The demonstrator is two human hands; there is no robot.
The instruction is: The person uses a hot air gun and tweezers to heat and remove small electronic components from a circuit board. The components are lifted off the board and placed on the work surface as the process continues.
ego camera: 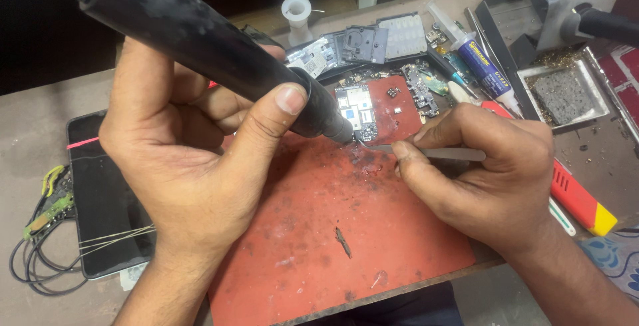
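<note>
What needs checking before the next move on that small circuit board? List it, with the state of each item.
1. Left hand grips the black hot-air tool firmly: ok.
2. Tool's nozzle tip sits at the small circuit board: ok.
3. Right hand holds the metal tweezers, tips at the board's lower edge: ok.
4. Tweezers actually pinching a part: cannot tell, too small to see.
5. Board rests flat on the red mat: ok.
6. Working area free of clutter: not ok; a syringe tube, loose board parts and a phone crowd the mat's edges.
</note>
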